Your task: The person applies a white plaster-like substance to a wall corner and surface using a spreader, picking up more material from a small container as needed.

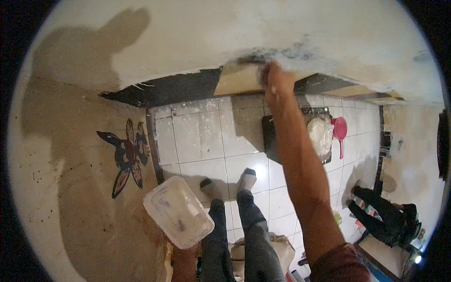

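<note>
My left hand (187, 251) supports a white rectangular plastic tub (164, 203) from below; most of its fingers are hidden beneath it. Pale paste smears and a dark mark show inside the tub. My right arm reaches far ahead to the wall. There my right hand (280, 81) is closed on what looks like a putty knife (251, 60), blurred by motion, with its dark edge against the surface. Around it the pale wall (188, 40) carries grey-black smudges. Below runs a black and tan painted band (181, 88).
On the white tiled floor (199, 136), spattered with white, a dark board (271, 134) bears a heap of white paste (320, 136). Beside it lies a pink dipper (340, 128). A beige bag (282, 251) is near my legs. Another person (387, 218) stands at the right.
</note>
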Demonstrator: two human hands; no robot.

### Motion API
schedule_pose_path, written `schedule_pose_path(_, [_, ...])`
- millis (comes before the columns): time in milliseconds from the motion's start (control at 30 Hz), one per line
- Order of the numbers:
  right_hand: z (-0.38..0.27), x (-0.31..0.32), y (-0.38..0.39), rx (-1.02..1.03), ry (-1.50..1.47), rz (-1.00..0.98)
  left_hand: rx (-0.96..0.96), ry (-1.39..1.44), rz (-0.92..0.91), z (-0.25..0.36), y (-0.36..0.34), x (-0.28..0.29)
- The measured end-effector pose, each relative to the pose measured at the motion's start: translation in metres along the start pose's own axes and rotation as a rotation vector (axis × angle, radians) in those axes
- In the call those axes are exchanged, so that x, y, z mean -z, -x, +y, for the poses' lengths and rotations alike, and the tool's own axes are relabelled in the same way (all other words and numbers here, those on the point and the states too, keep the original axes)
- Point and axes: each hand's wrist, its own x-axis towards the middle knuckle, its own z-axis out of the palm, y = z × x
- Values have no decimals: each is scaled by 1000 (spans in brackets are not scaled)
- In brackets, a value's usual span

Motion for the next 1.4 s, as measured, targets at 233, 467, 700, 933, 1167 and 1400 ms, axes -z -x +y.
schedule_pose_path(233, [-66, 32, 53, 74, 157, -148, -27, -12, 15, 0, 5, -1])
schedule_pose_path(467, [-8, 47, 25, 48, 386, -150, -1, -32, -7, -26, -3, -10])
schedule_pose_path(700, [-102, 50, 39, 18, 96, -156, -3, -46, 3, -56, -7, -15])
schedule_pose_path(933, [-15, 128, -2, -146, -36, -108, 26, -43, -54, -102, -25, -35])
schedule_pose_path(1167, [-105, 74, -28, 74, 277, -91, 34, -51, -26, -132, -36, -36])
schedule_pose_path(1400, [-54, 159, -13, -106, -28, -130, 54, -33, -41, -164, -50, -47])
